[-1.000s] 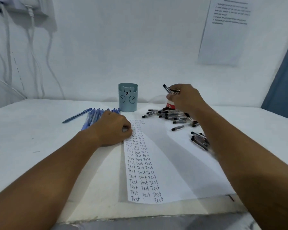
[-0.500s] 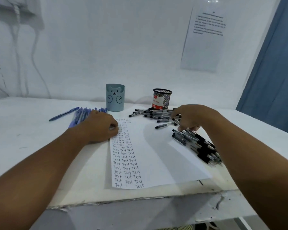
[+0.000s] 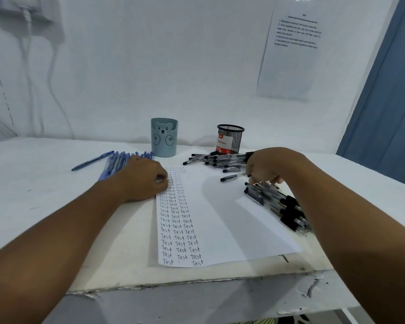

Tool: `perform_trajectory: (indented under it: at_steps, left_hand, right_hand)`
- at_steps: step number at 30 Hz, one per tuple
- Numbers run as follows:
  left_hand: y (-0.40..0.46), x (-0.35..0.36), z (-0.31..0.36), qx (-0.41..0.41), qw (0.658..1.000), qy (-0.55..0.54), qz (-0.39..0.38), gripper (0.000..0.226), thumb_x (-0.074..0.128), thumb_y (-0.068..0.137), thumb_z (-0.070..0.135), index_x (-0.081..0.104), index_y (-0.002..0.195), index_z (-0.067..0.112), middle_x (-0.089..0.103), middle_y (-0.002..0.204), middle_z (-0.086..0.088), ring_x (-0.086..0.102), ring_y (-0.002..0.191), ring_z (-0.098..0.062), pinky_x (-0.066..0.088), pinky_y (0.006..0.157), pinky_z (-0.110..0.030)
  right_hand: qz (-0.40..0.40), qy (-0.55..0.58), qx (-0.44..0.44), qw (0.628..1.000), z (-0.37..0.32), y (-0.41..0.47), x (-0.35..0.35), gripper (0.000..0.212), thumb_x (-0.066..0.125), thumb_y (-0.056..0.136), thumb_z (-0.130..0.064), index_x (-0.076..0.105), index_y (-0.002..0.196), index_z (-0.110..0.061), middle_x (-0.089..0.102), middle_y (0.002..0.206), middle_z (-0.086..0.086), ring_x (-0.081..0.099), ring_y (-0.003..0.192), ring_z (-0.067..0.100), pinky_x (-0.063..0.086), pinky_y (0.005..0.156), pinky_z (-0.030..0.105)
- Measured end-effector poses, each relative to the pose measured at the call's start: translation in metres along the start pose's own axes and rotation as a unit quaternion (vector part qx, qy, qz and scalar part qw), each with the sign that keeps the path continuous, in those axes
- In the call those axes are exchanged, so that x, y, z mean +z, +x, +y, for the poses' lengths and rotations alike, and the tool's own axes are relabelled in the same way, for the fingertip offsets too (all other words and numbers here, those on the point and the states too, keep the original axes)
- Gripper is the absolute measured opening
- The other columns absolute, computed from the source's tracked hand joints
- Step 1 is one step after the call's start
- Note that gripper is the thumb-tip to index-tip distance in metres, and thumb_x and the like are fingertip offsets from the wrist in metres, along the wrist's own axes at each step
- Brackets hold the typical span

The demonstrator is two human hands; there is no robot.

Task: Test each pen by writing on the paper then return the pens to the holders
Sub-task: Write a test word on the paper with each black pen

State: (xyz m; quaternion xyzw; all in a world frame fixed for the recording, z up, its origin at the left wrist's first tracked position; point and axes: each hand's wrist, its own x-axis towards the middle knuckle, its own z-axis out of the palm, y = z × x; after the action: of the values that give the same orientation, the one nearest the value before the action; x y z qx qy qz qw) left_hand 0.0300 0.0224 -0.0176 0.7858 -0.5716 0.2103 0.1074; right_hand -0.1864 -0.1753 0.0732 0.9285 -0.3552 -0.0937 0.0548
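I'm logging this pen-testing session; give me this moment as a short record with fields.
paper: sheet with columns of "Test" down its left part
left hand: rests on the paper's left edge
right hand: reaches into the black pens at the right
holders: blue bear cup, black mesh cup, both upright
blue pens: lying left of the bear cup

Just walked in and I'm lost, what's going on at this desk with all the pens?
A person is testing pens. The paper carries columns of the word "Test". The left hand rests on the paper's left edge, beside a row of blue pens. The right hand reaches into a pile of black pens; more black ones lie by the mesh holder. No pens show in that or the bear holder.
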Motion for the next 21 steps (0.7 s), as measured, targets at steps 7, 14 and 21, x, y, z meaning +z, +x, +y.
perform_trajectory:
  at_steps: [7,14,21]
  left_hand:
    - [-0.001,-0.002,0.001,0.005,1.000,0.004,0.008,0.067,0.016,0.070,0.060,0.070,0.083,0.023,0.071,0.086,0.009,0.062,0.084,-0.010,0.039,0.091,-0.033]
    - [-0.001,-0.001,0.002,0.000,1.000,0.005,0.000,0.061,0.021,0.073,0.057,0.071,0.088,0.025,0.070,0.092,0.010,0.062,0.089,-0.009,0.037,0.093,-0.033]
    - [0.001,-0.001,0.002,0.003,1.000,-0.001,-0.002,0.055,0.026,0.076,0.054,0.071,0.087,0.025,0.071,0.089,0.009,0.062,0.086,-0.009,0.036,0.091,-0.033]
  right_hand:
    - [0.136,0.032,-0.055,0.989,-0.012,0.027,0.016,0.031,0.052,0.087,-0.002,0.067,0.112,-0.014,0.064,0.116,0.009,0.063,0.098,0.028,0.056,0.086,0.039]
    - [0.133,-0.037,-0.071,0.988,-0.023,0.036,0.028,0.039,0.056,0.088,0.000,0.068,0.116,-0.025,0.060,0.120,0.005,0.062,0.104,0.027,0.052,0.084,0.034]
    - [0.188,-0.106,-0.062,0.974,-0.033,0.035,0.030,0.033,0.054,0.092,-0.002,0.060,0.121,-0.015,0.060,0.113,0.008,0.061,0.095,0.028,0.052,0.082,0.036]
